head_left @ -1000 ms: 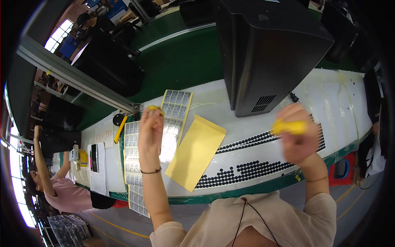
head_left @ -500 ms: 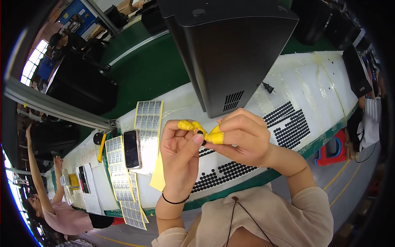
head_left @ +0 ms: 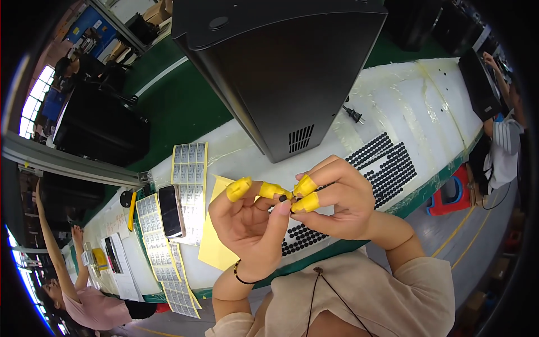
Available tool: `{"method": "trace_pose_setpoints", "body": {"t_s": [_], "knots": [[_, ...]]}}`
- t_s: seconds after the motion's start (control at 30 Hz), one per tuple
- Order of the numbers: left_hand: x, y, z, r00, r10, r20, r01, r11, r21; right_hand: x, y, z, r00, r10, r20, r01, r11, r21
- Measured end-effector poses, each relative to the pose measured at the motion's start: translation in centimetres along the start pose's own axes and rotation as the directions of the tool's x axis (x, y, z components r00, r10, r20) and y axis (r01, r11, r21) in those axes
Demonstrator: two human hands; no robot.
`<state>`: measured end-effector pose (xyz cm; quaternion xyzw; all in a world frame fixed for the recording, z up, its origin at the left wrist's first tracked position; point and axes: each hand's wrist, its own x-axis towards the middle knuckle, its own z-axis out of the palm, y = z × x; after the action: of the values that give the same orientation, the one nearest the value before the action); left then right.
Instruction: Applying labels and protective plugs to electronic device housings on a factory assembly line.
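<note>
My left hand pinches a small black round pad between thumb and forefinger, the middle of the view. Yellow tape wraps several fingertips of both hands. Right beside the pad, my right hand is closed with its fingertips pressed together; what they hold, if anything, is too small to make out. Beneath and to the right of the hands, black round pads lie in rows on the white-covered table. Just beyond the hands stands a tall black cabinet with a slotted vent low on its face.
Left of my hands lie a yellow sheet, a phone, label sheets and a yellow cutter. A black plug rests right of the cabinet. Co-workers are at the far left and right. A red stool stands beyond the table edge.
Both hands have shifted slightly right and lower in the view, still close together. My left forefinger and other fingers have spread a little. The view has shifted, so the cabinet appears further left.
</note>
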<state>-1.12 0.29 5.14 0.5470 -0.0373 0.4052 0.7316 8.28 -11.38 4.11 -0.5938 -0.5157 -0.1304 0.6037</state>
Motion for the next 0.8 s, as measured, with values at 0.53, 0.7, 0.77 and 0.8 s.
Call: {"method": "trace_pose_setpoints", "body": {"t_s": [0.53, 0.7, 0.77, 0.8], "knots": [[0.4, -1.0, 0.3, 0.928, -0.065, 0.366, -0.122, 0.877, 0.465, -1.7, 0.0, -3.5, 0.933, 0.338, 0.121, -0.357, 0.830, 0.430], [1.3, -0.5, 0.3, 0.909, -0.017, 0.417, -0.230, 0.812, 0.536, -1.1, 0.3, -4.7, 0.933, 0.312, 0.179, -0.337, 0.933, 0.125], [1.6, -0.2, 0.6, 0.902, -0.056, 0.428, -0.222, 0.791, 0.570, -1.0, 0.3, -5.1, 0.936, 0.299, 0.188, -0.318, 0.944, 0.085], [1.7, -0.1, 0.6, 0.895, -0.093, 0.436, -0.215, 0.766, 0.605, -0.9, 0.4, -5.3, 0.938, 0.283, 0.198, -0.298, 0.954, 0.047]]}}
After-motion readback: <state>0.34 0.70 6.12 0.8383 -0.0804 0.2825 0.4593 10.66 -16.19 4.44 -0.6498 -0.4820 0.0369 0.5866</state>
